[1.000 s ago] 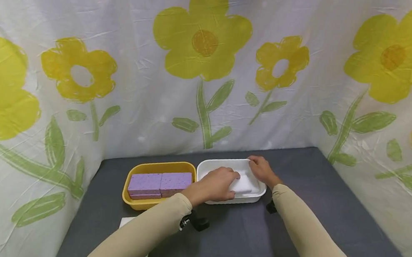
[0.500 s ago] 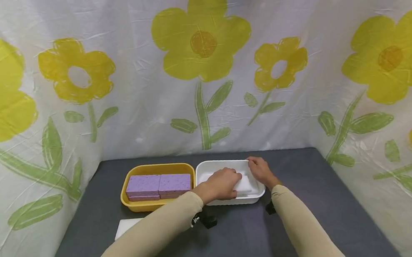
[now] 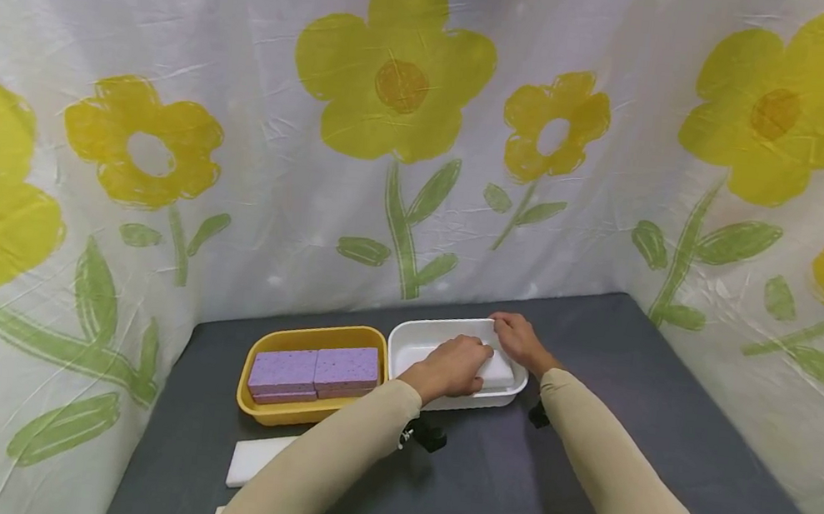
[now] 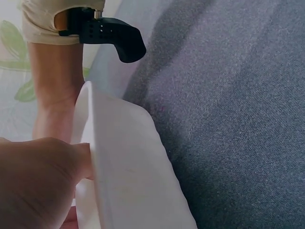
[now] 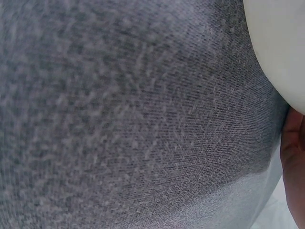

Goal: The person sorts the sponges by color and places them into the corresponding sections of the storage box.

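A white plastic basin (image 3: pixel 442 330) stands on the dark grey cloth with a white sponge-like block (image 3: pixel 498 372) inside at its right end. My left hand (image 3: pixel 455 367) reaches into the basin and grips the block from its left side; the fingers partly cover it. At the far right corner, my right hand (image 3: pixel 519 341) holds the basin's rim. In the left wrist view, the left hand (image 4: pixel 40 179) dips behind the basin's near wall (image 4: pixel 131 164). The right wrist view shows the right hand's fingers (image 5: pixel 294 160) against the outside of the basin (image 5: pixel 281 45).
A yellow basin (image 3: pixel 248 382) stands close to the white one's left and holds purple sponges (image 3: pixel 284 371). Nearer, a white slab (image 3: pixel 257 459) lies on the cloth, partly under the left sleeve (image 3: pixel 338 459). Behind the table hangs a flowered curtain (image 3: pixel 291 261).
My left hand has moved to the right inside the white basin, and the white block has shifted right with it. The right hand has kept its hold on the rim.
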### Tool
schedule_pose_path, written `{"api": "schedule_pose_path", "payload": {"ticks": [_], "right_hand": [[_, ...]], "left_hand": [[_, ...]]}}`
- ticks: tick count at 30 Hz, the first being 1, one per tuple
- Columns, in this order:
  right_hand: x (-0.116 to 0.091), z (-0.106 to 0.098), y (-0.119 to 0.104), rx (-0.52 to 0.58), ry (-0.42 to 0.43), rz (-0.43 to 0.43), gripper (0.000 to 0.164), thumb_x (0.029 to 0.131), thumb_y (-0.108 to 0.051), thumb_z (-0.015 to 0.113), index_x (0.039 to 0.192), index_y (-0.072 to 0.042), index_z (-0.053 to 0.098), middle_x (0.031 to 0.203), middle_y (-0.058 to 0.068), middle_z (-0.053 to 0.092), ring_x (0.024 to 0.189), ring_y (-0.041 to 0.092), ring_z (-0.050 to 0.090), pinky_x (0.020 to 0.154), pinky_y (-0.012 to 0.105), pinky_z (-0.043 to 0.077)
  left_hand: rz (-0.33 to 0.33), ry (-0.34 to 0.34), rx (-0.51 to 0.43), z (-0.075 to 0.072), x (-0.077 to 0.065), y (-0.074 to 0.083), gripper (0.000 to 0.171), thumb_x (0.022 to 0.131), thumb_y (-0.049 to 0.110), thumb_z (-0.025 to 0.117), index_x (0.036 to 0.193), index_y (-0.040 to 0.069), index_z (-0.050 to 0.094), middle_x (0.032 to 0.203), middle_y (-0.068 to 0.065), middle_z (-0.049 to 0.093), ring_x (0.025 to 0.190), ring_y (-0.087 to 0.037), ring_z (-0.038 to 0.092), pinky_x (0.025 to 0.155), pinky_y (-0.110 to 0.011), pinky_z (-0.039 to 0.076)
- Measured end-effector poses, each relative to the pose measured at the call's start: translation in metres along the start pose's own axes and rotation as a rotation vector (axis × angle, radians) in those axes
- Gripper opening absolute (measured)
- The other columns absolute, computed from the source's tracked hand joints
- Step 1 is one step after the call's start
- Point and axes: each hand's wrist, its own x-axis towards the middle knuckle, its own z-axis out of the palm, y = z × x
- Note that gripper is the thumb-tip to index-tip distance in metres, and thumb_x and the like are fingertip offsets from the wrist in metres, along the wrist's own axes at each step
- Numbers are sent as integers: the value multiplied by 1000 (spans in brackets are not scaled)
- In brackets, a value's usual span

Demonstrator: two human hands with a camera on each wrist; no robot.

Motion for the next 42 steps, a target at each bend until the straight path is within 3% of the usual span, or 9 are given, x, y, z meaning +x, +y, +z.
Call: {"api": "schedule_pose_path", "payload": {"ticks": [3,10,18,25,26,30,33,37,42], "right_hand": [[1,0,2,-6,0,11,44,109,-18,38,127,0,75,123,22,75,107,33,68,92,45,53],[4,3,1,-10,-10,-3,44,108,-17,39,125,0,76,118,20,76,103,31,68,90,43,52],[4,4,-5,-30,-2,-35,41,108,-14,41,122,1,76,118,19,76,105,31,67,91,41,51],[4,4,-4,-24,-6,-41,41,107,-14,41,122,1,76,116,20,76,103,31,67,90,42,52],[4,4,-4,-20,-5,-44,41,107,-15,41,122,2,76,116,20,76,103,32,67,90,43,52],[9,5,10,15,-5,-102,45,107,-22,39,118,-2,78,110,16,77,99,29,67,89,42,52],[8,4,12,19,-9,-111,46,106,-24,39,118,-3,78,110,15,77,100,30,67,90,44,53],[4,1,5,17,-11,-59,43,105,-20,42,120,0,77,116,21,76,104,36,68,94,51,53],[15,1,29,38,10,-107,39,103,-22,46,114,-5,78,108,17,76,94,31,66,84,45,52]], "left_hand": [[12,23,-9,27,15,-11,29,91,27,82,116,16,71,110,-4,73,98,-21,70,78,-48,57],[-13,-24,-16,36,19,-12,29,98,30,78,121,14,71,118,-6,74,107,-25,73,92,-43,60],[3,12,-87,79,39,-31,28,96,31,79,116,16,69,116,-6,73,108,-27,71,96,-44,59],[-19,21,-52,48,22,-16,29,96,31,81,119,16,72,118,-4,75,109,-25,73,91,-45,60],[-11,28,-61,53,25,-20,28,95,33,82,117,17,72,117,-2,75,108,-23,73,87,-46,60],[-10,23,-33,23,9,-7,31,95,30,83,117,13,72,117,-5,74,106,-26,73,84,-46,60],[-20,-5,-33,2,-2,3,37,97,31,82,124,9,71,124,-9,73,109,-29,72,93,-42,60],[-17,14,-28,-1,-7,4,45,99,37,81,133,10,70,131,-9,72,112,-29,70,96,-44,59],[-28,-5,-6,-12,-12,7,49,100,37,80,140,12,68,139,-8,71,120,-29,69,101,-41,58]]}}
